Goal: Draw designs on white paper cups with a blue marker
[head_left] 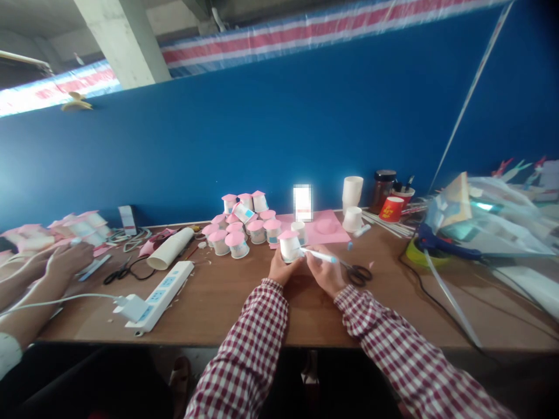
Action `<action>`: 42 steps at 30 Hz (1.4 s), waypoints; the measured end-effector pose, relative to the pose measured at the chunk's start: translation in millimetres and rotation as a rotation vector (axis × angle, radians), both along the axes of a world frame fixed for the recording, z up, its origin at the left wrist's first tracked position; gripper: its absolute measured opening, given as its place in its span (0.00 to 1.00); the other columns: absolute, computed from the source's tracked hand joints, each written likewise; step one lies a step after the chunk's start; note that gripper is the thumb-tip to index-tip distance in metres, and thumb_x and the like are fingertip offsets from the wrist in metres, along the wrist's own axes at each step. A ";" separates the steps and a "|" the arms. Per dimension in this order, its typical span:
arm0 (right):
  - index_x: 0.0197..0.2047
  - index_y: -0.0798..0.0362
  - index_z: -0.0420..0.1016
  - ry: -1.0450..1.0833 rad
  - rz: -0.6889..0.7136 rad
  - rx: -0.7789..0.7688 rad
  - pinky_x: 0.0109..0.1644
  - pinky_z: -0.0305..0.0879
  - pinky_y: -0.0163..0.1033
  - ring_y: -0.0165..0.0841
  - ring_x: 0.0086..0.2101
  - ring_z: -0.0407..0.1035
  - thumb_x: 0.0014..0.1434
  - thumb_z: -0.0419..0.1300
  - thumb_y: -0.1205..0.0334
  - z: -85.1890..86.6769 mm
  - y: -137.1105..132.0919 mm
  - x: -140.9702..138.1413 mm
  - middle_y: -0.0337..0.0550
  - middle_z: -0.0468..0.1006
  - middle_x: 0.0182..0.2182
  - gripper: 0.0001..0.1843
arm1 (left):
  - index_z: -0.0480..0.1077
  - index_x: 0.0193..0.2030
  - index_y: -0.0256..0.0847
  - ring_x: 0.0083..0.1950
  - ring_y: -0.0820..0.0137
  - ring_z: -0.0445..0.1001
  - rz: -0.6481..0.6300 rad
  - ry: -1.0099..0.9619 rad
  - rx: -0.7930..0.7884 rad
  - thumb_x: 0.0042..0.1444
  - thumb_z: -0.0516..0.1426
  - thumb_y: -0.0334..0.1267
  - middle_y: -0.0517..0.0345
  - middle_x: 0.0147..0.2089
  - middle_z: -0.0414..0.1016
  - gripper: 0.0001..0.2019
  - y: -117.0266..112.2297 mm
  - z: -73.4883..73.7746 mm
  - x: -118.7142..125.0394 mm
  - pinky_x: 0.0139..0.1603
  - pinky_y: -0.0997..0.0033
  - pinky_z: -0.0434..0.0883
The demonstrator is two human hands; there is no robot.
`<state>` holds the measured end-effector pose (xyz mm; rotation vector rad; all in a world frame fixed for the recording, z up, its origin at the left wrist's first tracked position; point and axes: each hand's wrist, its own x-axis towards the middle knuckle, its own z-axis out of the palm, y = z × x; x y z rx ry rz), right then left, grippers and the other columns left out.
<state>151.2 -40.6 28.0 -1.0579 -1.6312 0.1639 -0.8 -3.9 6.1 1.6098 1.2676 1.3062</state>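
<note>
My left hand (282,269) is closed around a white paper cup (289,248) topped with a pink paper cone (288,234). A white marker with a blue end (321,255) is gripped in my right hand (326,273), its tip at the cup's right side. Whether the tip touches the cup I cannot tell. Right behind the held cup stands a plain white cup (299,231). Pink paper sheets (334,224) lie beyond it. Black scissors (361,274) rest beside my right hand, partly hidden by it.
Several pink-topped cups (237,245) cluster to the left. A power strip (163,294), a paper roll (170,249) and more scissors (117,273) lie farther left, near a co-worker's hands (72,259). Stacked cups (351,192), a red cup (391,209) and a blue glue gun (449,244) stand rightward.
</note>
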 end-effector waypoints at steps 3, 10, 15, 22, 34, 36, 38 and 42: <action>0.36 0.53 0.71 -0.003 -0.005 -0.005 0.35 0.66 0.35 0.32 0.28 0.70 0.61 0.53 0.59 0.3 -0.3 -0.1 0.43 0.77 0.30 0.09 | 0.67 0.49 0.36 0.47 0.60 0.72 0.003 -0.002 -0.002 0.41 0.65 0.46 0.47 0.46 0.74 0.28 0.6 -0.8 0.1 0.47 0.62 0.69; 0.36 0.53 0.71 -0.007 -0.001 -0.015 0.32 0.66 0.34 0.31 0.26 0.69 0.61 0.52 0.58 -0.4 -0.6 -0.5 0.42 0.76 0.28 0.10 | 0.68 0.47 0.36 0.46 0.60 0.72 0.015 0.000 -0.017 0.41 0.65 0.46 0.47 0.46 0.74 0.27 -0.4 1.7 0.3 0.47 0.62 0.69; 0.36 0.53 0.71 -0.018 0.009 -0.008 0.33 0.66 0.34 0.31 0.26 0.69 0.61 0.52 0.57 1.3 -2.4 -0.5 0.42 0.76 0.28 0.10 | 0.69 0.45 0.36 0.45 0.60 0.72 0.032 0.012 -0.028 0.40 0.65 0.47 0.49 0.43 0.75 0.27 -1.1 3.2 0.4 0.45 0.63 0.69; 0.36 0.53 0.72 -0.016 0.022 -0.002 0.31 0.66 0.34 0.31 0.25 0.69 0.62 0.51 0.55 2.3 -3.3 -1.4 0.42 0.76 0.27 0.12 | 0.69 0.46 0.36 0.44 0.61 0.73 0.012 -0.009 -0.020 0.40 0.65 0.46 0.48 0.43 0.75 0.26 -2.5 5.6 1.6 0.45 0.62 0.69; 0.36 0.54 0.71 0.031 -0.033 -0.014 0.30 0.65 0.34 0.30 0.24 0.67 0.61 0.52 0.57 2.7 -2.9 0.0 0.41 0.75 0.27 0.11 | 0.68 0.48 0.36 0.46 0.61 0.73 0.000 -0.033 -0.017 0.40 0.66 0.45 0.48 0.45 0.75 0.27 -2.1 4.4 1.0 0.47 0.63 0.69; 0.36 0.54 0.71 0.019 -0.029 -0.009 0.31 0.66 0.34 0.30 0.25 0.68 0.61 0.52 0.57 1.0 -2.2 -0.6 0.42 0.76 0.27 0.10 | 0.68 0.46 0.36 0.46 0.60 0.73 0.014 -0.029 -0.026 0.40 0.66 0.45 0.48 0.44 0.75 0.27 -1.7 3.7 0.9 0.47 0.62 0.69; 0.37 0.53 0.71 0.013 -0.021 -0.007 0.32 0.67 0.34 0.31 0.26 0.69 0.61 0.53 0.58 -0.9 -1.3 -1.0 0.42 0.76 0.28 0.10 | 0.69 0.46 0.36 0.46 0.60 0.73 0.023 -0.013 -0.027 0.40 0.66 0.45 0.48 0.44 0.75 0.26 -1.4 3.4 0.8 0.47 0.62 0.69; 0.37 0.53 0.71 0.022 -0.015 -0.003 0.34 0.68 0.35 0.32 0.28 0.71 0.61 0.53 0.58 -2.4 -0.4 -1.0 0.43 0.77 0.30 0.10 | 0.69 0.46 0.36 0.46 0.60 0.73 0.022 -0.021 -0.024 0.39 0.66 0.46 0.48 0.44 0.74 0.27 -1.0 3.3 0.7 0.47 0.61 0.68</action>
